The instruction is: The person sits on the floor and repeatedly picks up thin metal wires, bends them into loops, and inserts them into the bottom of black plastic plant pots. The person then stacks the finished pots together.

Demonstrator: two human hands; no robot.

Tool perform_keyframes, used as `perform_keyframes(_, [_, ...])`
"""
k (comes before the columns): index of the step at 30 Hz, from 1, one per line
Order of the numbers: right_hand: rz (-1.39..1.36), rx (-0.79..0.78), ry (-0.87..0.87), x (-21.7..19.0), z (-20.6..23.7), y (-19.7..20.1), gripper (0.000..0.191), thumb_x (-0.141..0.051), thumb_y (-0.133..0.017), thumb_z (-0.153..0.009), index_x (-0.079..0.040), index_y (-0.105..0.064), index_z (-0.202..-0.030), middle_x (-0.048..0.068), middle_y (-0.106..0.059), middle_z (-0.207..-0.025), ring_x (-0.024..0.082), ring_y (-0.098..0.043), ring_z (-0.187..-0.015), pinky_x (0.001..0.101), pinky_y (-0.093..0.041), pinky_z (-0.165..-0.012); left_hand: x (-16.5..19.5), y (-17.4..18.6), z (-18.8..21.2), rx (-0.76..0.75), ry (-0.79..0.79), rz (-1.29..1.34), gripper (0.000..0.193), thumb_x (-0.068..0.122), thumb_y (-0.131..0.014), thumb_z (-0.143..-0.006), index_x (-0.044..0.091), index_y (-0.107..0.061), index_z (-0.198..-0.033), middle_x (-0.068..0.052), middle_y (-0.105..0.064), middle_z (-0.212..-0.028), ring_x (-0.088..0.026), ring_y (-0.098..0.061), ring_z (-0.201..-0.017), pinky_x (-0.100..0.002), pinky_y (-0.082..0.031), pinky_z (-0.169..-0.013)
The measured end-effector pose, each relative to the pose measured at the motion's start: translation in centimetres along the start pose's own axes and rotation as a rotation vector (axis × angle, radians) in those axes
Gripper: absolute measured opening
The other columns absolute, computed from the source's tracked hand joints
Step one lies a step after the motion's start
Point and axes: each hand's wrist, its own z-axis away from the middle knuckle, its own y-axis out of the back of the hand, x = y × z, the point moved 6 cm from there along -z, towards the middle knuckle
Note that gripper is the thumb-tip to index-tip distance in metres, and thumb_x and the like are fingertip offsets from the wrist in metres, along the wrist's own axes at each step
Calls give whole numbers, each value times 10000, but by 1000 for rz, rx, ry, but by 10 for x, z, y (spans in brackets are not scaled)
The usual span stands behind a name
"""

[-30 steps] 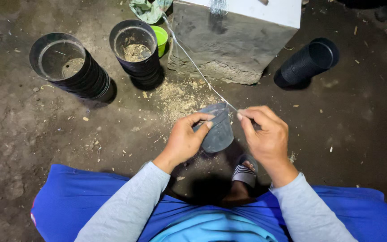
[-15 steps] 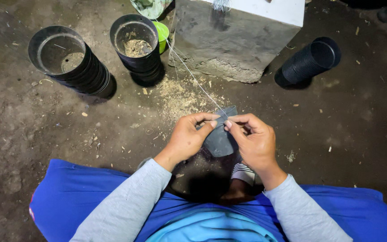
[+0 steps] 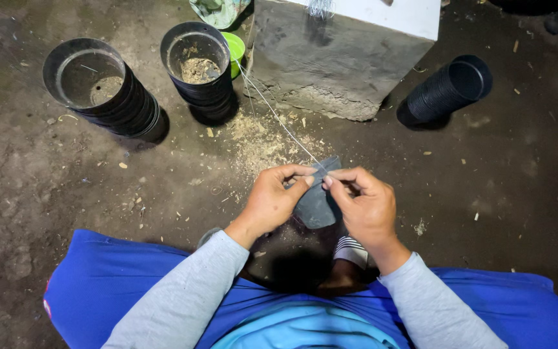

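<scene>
Nearest, the person sits low in blue trousers [image 3: 117, 284] and grey sleeves [image 3: 182, 304] over a dirt floor [image 3: 46, 187]. Both hands meet at the top edge of a small dark pot [image 3: 318, 203] held just above the lap. The left hand [image 3: 272, 200] pinches the rim with thumb and forefinger; the right hand [image 3: 366, 207] pinches a thin pale string [image 3: 272, 113] against the same rim. To do this well, the string should stay taut and the pot steady, with the pinch close to the edge. Farther off the string runs up left past scattered sawdust [image 3: 259, 139] toward a concrete block [image 3: 343, 58]. Far left stand two stacks of black pots [image 3: 108, 97], far right another stack lies on its side [image 3: 447, 90]
</scene>
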Motion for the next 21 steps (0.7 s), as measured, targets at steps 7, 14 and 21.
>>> perform_keyframes(7, [136, 29, 190, -10, 5, -4, 68, -23, -755, -893, -2, -720, -948, 75, -776, -924, 110, -730, -789, 248, -585, -717, -10, -1, 1, 72, -31, -95, 206, 99, -712, -913, -5, -760, -1084, -65, -780, -930, -83, -687, -837, -257, -565, -752])
perform_keyframes(14, [314, -3, 245, -6, 0, -12, 76, -53, -775, -813, -22, -742, -875, 96, -703, -911, 180, -700, -796, 301, -554, -701, -8, -1, 1, 101, -107, -166, 189, 96, -708, -882, -3, -777, -1027, -80, -783, -892, -110, -690, -814, -281, -559, -729])
perform_keyframes(21, [201, -155, 62, 18, -8, -13, 115, -98, -796, -802, -23, -769, -884, 59, -728, -920, 159, -716, -799, 277, -558, -715, 2, 0, 1, 97, -168, -160, 182, 141, -703, -914, -11, -772, -988, -70, -788, -895, -100, -715, -827, -270, -568, -758])
